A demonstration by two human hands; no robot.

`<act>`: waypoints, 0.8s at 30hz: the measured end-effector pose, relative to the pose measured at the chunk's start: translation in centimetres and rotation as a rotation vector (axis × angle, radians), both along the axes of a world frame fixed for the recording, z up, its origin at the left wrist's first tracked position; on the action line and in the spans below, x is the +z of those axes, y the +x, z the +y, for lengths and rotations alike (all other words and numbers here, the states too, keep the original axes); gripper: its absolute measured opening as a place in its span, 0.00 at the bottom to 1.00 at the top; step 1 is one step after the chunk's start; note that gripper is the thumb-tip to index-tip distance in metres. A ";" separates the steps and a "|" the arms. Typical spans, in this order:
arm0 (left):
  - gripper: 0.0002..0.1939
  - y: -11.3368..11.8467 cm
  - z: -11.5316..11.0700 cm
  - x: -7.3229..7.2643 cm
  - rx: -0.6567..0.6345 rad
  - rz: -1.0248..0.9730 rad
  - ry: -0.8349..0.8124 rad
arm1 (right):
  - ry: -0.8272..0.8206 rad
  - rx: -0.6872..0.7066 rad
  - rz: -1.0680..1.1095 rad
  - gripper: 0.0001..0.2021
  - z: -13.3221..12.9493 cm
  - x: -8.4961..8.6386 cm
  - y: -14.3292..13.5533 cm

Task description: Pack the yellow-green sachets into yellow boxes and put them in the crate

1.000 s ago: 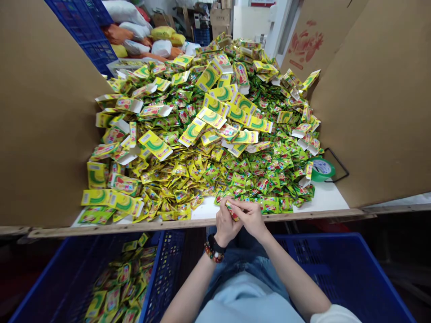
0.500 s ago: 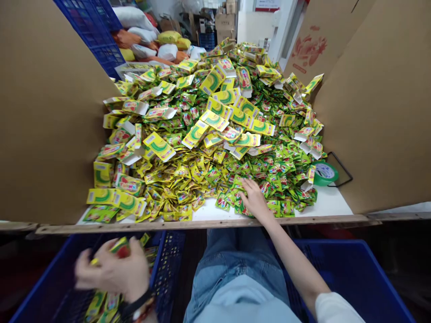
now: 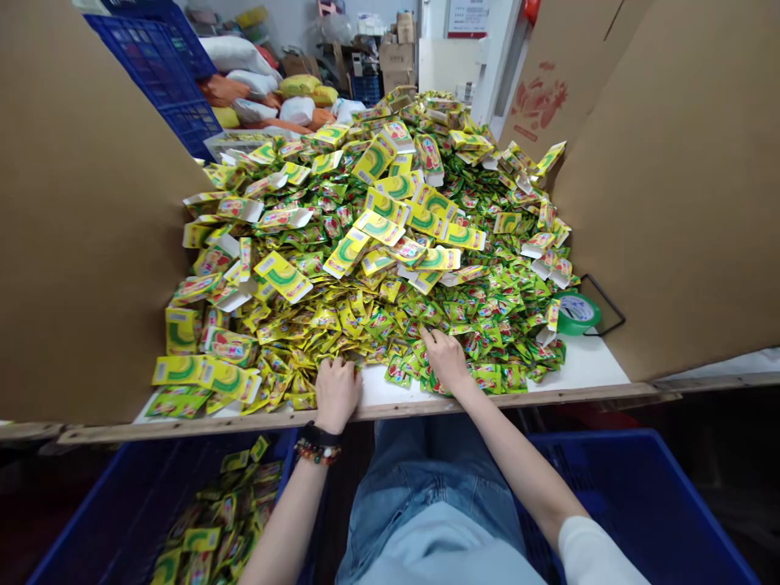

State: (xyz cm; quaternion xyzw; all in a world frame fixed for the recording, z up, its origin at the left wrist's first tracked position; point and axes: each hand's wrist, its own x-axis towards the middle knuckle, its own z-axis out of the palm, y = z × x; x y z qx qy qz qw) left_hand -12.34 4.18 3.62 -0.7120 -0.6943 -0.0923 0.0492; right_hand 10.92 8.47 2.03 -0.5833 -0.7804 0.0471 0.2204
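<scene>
My left hand (image 3: 338, 392), with a dark band and beads at the wrist, is at the table's front edge. Its fingers curl against the yellow sachets (image 3: 291, 361); the fingertips are hidden, so I cannot see what they hold. To the right, my right hand (image 3: 447, 359) lies at the near side of the green sachets (image 3: 487, 333), its fingers bent and closed on a green sachet. Above both hands, small yellow boxes (image 3: 283, 276) lie scattered over the heap, some with white flaps open.
Cardboard walls (image 3: 658, 211) flank the heap. A roll of green tape (image 3: 578, 314) stands by the right wall. Below the wooden table edge (image 3: 548, 398), a blue crate (image 3: 91, 520) at left holds several small packs. Another blue crate (image 3: 646, 487) is at right.
My left hand has come up from over the left crate to the yellow sachets; the small pack it held is no longer in sight there. My right hand stays among the green sachets.
</scene>
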 end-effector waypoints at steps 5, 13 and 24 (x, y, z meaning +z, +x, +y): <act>0.15 -1.2 0.3 0.3 -0.055 -0.255 0.129 | -0.032 0.029 0.205 0.16 -0.5 1.8 0.3; 0.15 6.2 -0.2 1.0 -0.389 -0.846 0.078 | -0.423 0.377 1.088 0.12 -3.5 3.5 -1.3; 0.20 10.7 12.7 8.5 -0.286 -0.500 0.418 | -0.211 -0.174 1.271 0.13 -5.2 1.4 4.9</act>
